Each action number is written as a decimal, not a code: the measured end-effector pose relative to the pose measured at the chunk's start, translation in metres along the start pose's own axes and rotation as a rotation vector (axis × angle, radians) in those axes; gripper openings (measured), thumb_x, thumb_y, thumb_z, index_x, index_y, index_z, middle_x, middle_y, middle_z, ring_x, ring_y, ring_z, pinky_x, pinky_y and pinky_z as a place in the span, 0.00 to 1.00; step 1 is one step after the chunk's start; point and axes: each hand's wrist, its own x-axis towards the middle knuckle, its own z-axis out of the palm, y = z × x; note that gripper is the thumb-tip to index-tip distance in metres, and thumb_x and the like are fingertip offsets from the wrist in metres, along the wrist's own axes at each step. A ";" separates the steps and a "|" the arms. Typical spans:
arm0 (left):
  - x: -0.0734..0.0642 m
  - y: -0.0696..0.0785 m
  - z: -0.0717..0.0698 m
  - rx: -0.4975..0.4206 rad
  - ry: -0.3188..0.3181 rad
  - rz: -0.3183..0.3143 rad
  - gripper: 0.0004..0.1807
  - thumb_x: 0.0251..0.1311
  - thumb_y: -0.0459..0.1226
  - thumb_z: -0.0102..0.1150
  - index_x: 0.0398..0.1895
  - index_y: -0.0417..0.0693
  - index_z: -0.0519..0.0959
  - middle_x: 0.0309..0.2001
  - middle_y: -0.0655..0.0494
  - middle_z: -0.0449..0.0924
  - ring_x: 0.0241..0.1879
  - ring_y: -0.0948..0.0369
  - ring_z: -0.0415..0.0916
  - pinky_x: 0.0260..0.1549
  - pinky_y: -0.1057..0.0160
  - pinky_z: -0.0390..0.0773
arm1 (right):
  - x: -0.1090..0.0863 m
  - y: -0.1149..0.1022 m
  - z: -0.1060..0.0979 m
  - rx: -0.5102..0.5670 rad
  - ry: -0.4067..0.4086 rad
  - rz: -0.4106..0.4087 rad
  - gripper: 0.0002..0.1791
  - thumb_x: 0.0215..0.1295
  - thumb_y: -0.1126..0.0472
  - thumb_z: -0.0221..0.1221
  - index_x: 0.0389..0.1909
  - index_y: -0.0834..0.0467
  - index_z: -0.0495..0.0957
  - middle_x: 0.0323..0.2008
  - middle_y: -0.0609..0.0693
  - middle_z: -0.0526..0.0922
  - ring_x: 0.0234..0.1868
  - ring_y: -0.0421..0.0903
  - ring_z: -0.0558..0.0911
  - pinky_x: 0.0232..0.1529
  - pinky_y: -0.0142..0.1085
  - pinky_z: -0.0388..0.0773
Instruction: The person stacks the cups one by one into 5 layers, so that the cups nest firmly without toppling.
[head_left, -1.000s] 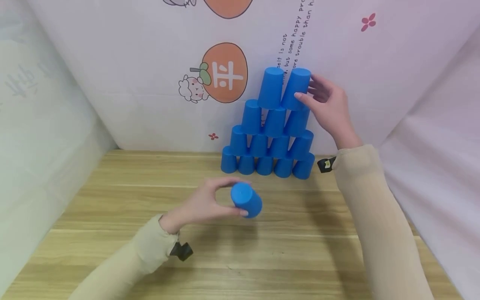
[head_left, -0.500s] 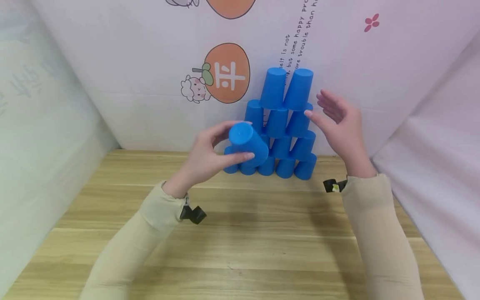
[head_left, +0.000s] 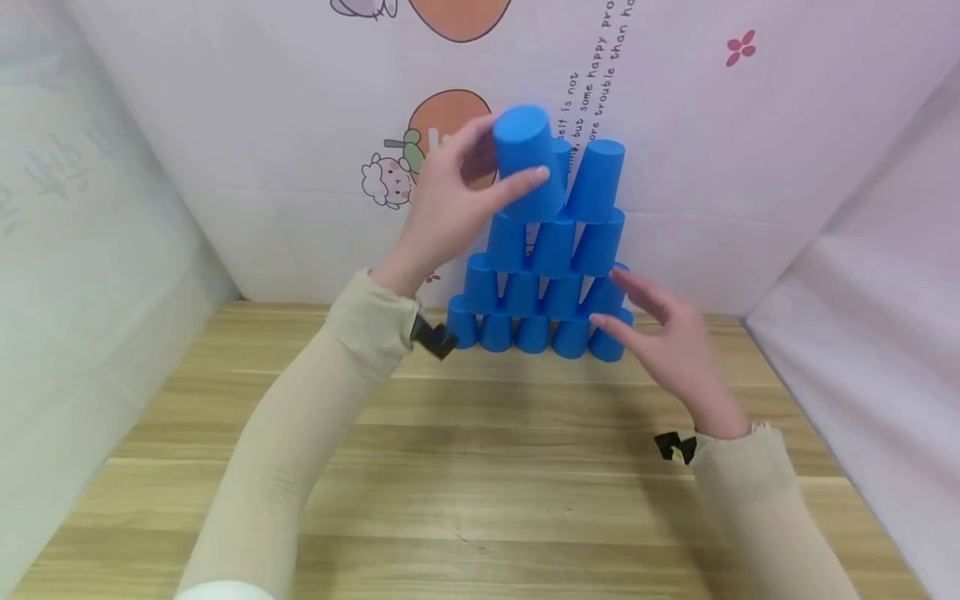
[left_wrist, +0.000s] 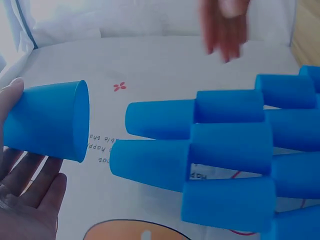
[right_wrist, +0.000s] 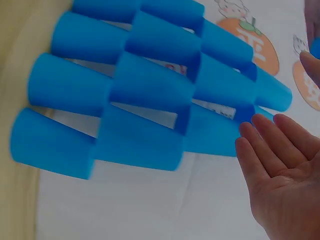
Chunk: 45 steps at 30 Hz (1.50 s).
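A blue cup (head_left: pixel 527 162), bottom up, is gripped between the thumb and fingers of my left hand (head_left: pixel 453 196). In the head view it covers part of the left cup in the top row; the left wrist view shows a gap between this held cup (left_wrist: pixel 50 120) and the stack. Behind it stands a stepped wall of upturned blue cups (head_left: pixel 553 248), four rows high, with two cups on top. My right hand (head_left: pixel 671 342) is beside the stack's lower right side, fingers extended and holding nothing. In the right wrist view the right hand's palm (right_wrist: pixel 290 185) shows beside the cups.
The stack stands at the back of a wooden table (head_left: pixel 480 483), close to a white printed cloth backdrop (head_left: pixel 300 167). White cloth walls (head_left: pixel 862 333) rise on both sides. A small black device (head_left: pixel 435 335) is strapped at each wrist.
My left hand has raised the cup from low over the table to the height of the top row. The right hand has let go of the top right cup and moved down.
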 end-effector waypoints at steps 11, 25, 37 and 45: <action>0.081 0.021 0.021 0.084 0.002 -0.115 0.35 0.63 0.46 0.69 0.72 0.54 0.68 0.65 0.62 0.74 0.61 0.68 0.72 0.61 0.69 0.70 | -0.037 0.018 0.028 -0.054 -0.128 -0.074 0.34 0.66 0.52 0.70 0.71 0.54 0.73 0.65 0.52 0.77 0.66 0.56 0.74 0.62 0.61 0.71; 0.097 0.002 0.048 0.111 -0.010 -0.226 0.37 0.66 0.49 0.66 0.76 0.56 0.65 0.69 0.63 0.71 0.63 0.67 0.71 0.61 0.68 0.70 | -0.064 0.021 0.041 -0.100 -0.246 -0.156 0.34 0.61 0.49 0.73 0.66 0.56 0.77 0.62 0.51 0.80 0.63 0.55 0.78 0.61 0.58 0.74; 0.091 -0.004 0.049 0.128 -0.004 -0.288 0.38 0.66 0.52 0.64 0.77 0.58 0.64 0.70 0.65 0.69 0.65 0.67 0.69 0.62 0.68 0.69 | -0.074 0.013 0.057 -0.067 -0.351 -0.228 0.34 0.60 0.46 0.73 0.65 0.54 0.78 0.61 0.48 0.81 0.61 0.49 0.79 0.58 0.50 0.78; 0.087 -0.006 0.040 0.117 0.001 -0.283 0.40 0.64 0.52 0.66 0.78 0.60 0.62 0.72 0.67 0.67 0.66 0.69 0.67 0.62 0.68 0.69 | -0.072 0.017 0.057 -0.060 -0.359 -0.199 0.34 0.61 0.45 0.72 0.66 0.54 0.78 0.61 0.49 0.81 0.62 0.50 0.79 0.58 0.51 0.78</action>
